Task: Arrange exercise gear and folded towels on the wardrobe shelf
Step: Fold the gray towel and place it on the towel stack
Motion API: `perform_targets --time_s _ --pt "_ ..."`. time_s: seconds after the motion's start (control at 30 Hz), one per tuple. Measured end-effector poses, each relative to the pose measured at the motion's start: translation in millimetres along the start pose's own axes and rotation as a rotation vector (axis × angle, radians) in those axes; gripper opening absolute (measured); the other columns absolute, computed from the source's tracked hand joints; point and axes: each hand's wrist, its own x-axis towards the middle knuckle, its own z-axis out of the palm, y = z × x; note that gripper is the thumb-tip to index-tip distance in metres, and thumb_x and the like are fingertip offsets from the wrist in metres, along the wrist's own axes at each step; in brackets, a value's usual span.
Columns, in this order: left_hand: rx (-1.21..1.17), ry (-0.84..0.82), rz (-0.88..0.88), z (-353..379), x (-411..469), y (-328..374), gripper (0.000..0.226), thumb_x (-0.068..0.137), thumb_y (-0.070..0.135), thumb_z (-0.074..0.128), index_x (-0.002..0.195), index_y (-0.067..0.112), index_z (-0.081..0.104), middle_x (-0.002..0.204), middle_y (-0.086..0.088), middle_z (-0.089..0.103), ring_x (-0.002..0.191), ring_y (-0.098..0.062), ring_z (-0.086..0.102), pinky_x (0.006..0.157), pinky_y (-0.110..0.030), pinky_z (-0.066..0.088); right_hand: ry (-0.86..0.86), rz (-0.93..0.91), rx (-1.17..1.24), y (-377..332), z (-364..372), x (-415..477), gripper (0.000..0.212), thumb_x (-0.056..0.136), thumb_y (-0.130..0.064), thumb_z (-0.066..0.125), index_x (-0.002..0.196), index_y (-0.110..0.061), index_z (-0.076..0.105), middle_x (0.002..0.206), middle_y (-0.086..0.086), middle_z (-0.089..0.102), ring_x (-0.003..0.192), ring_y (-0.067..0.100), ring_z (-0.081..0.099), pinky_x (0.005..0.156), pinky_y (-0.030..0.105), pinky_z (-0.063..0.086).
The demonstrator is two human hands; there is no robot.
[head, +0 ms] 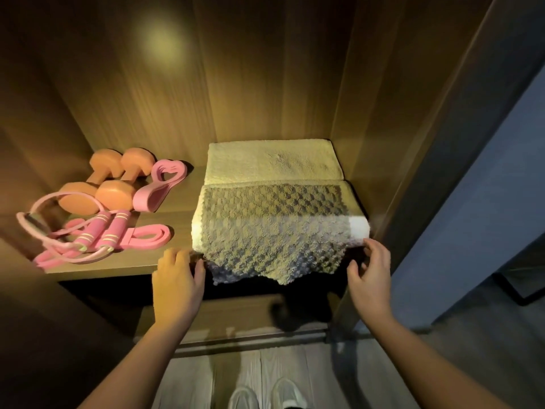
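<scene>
A grey waffle-textured towel point(274, 225) lies on a folded white towel point(358, 227) at the right of the wooden shelf point(171, 202). Its front edge hangs loosely over the shelf lip. Behind them sits a folded cream towel point(274, 162). My left hand point(177, 273) rests on the shelf edge, its thumb beside the grey towel's left corner. My right hand point(370, 273) is at the right corner, fingertips touching the white towel, thumb apart. On the shelf's left lie two orange dumbbells point(112, 184), a pink heart-shaped trainer point(159, 184), a pink jump rope point(100, 231) and a pink band point(147, 236).
Wardrobe side walls close in on the left and right point(383, 113). A lower shelf point(230, 314) shows in shadow under the towels. The wardrobe door point(486, 172) stands at the right. White shoes point(265, 394) stand on the grey plank floor.
</scene>
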Motion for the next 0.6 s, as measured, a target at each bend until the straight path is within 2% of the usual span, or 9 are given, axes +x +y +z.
perform_targets --time_s 0.07,0.17,0.27,0.43,0.6 --pt "-0.148 -0.019 -0.087 5 -2 -1 0.016 0.092 0.018 0.061 0.103 0.006 0.061 0.096 -0.008 0.060 0.091 -0.029 0.058 0.078 -0.044 0.048 0.024 0.143 0.058 1 5 -1 0.042 0.091 -0.005 0.059 0.132 -0.007 0.046 0.133 0.007 0.041 0.111 0.014 0.050 0.099 0.035 0.046" --pt "-0.348 -0.052 -0.221 13 -2 1 0.014 0.093 0.019 0.060 0.105 0.015 0.060 0.088 0.006 0.061 0.083 -0.018 0.058 0.071 -0.033 0.042 -0.051 0.347 0.079 5 12 4 0.040 0.091 -0.011 0.062 0.128 -0.006 0.048 0.127 0.011 0.053 0.106 0.017 0.054 0.090 0.031 0.043" --pt "-0.421 -0.063 -0.344 21 0 1 0.010 0.088 0.021 0.063 0.087 0.018 0.054 0.080 0.009 0.059 0.074 -0.012 0.056 0.058 -0.028 0.036 -0.208 0.496 0.128 7 19 12 0.040 0.091 -0.015 0.065 0.126 -0.006 0.049 0.122 0.009 0.055 0.108 0.021 0.053 0.086 0.028 0.039" --pt "-0.530 -0.172 -0.532 42 -4 -6 0.019 0.081 0.021 0.071 0.082 0.019 0.052 0.083 0.003 0.062 0.076 -0.010 0.056 0.062 -0.028 0.038 -0.259 0.596 0.221 10 27 19 0.034 0.088 -0.012 0.069 0.112 -0.005 0.046 0.115 0.014 0.055 0.094 0.022 0.053 0.075 0.029 0.041" --pt "-0.734 -0.171 -0.651 56 -2 -5 0.026 0.080 0.015 0.073 0.083 0.021 0.047 0.084 -0.003 0.059 0.079 -0.021 0.056 0.071 -0.033 0.043 -0.270 0.631 0.314 11 30 16 0.036 0.086 -0.011 0.072 0.109 -0.008 0.044 0.105 0.008 0.055 0.081 0.012 0.053 0.072 0.028 0.042"
